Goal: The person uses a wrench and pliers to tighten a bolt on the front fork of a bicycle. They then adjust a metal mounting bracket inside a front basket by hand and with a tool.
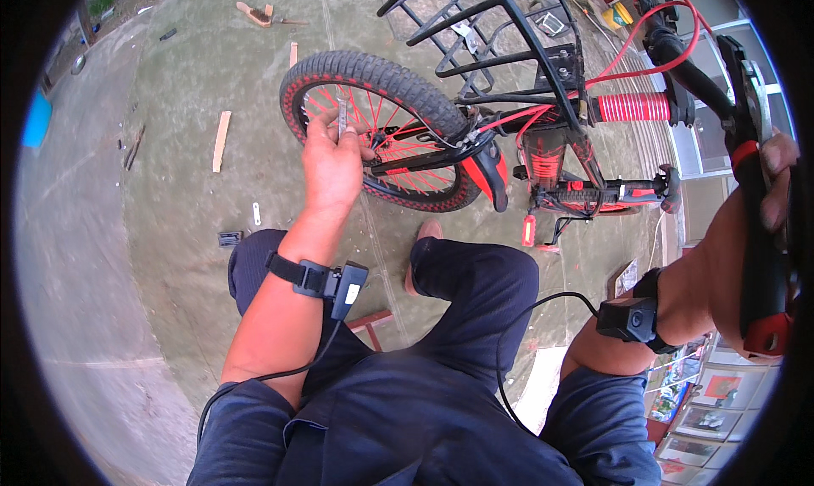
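A bicycle with a black and red frame [543, 160] stands before me, its front wheel [373, 66] turned toward my left. My left hand [333, 164] is closed on a small flat silver wrench [342, 115] that points up past the thumb. That hand is beside the wheel hub [377, 138] and the red spokes; whether the wrench touches the axle nut cannot be told. At the far right my right hand [776, 177] wraps round the black handlebar grip [761, 257], its fingers over the brake lever [755, 96]. Part of it is cut off by the rim.
A black wire basket [500, 41] sits over the front wheel, with red cables [644, 71] looping to the handlebar. On the concrete floor lie a wooden brush [254, 14], a wood strip [221, 142], a small white piece [256, 213] and a black box [230, 238]. Windows line the right.
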A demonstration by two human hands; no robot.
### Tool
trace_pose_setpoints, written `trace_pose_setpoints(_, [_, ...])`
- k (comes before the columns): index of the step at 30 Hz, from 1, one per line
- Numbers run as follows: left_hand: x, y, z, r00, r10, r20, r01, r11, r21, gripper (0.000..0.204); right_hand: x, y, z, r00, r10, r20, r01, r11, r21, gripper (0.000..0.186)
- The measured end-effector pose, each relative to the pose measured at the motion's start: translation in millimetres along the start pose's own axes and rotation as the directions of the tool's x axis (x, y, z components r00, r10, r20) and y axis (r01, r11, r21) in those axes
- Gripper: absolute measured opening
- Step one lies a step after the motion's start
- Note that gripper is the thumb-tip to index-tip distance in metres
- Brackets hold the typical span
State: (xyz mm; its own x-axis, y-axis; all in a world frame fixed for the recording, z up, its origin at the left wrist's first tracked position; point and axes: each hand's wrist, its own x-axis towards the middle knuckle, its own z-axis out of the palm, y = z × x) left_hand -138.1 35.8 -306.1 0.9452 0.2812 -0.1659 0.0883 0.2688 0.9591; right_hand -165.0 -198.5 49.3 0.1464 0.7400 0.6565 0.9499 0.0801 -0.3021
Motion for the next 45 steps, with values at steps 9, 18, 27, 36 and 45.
trace_pose_setpoints(9, [-18, 45, -1, 0.870, 0.394, 0.297, -0.492, 0.742, 0.456, 0.020, -11, -9, 19, 0.984, 0.090, -0.155, -0.131, 0.953, -0.274, 0.056])
trace_pose_setpoints(18, [-19, 54, 44, 0.739, 0.346, 0.578, -0.667, 0.493, 0.558, 0.023, -18, -17, 28, 0.958, 0.150, -0.244, -0.233, 0.904, -0.359, 0.058])
trace_pose_setpoints(27, [-9, 55, 57, 0.696, 0.342, 0.631, -0.717, 0.382, 0.583, 0.021, -22, -25, 31, 0.940, 0.163, -0.299, -0.272, 0.887, -0.374, 0.060])
trace_pose_setpoints(36, [-11, 76, 68, 0.635, 0.273, 0.723, -0.773, 0.251, 0.583, 0.010, -24, -27, 30, 0.936, 0.164, -0.313, -0.282, 0.880, -0.383, 0.062])
trace_pose_setpoints(45, [-19, 68, 86, 0.610, 0.406, 0.680, -0.792, 0.289, 0.538, 0.007, -25, -28, 28, 0.934, 0.167, -0.315, -0.288, 0.873, -0.393, 0.064])
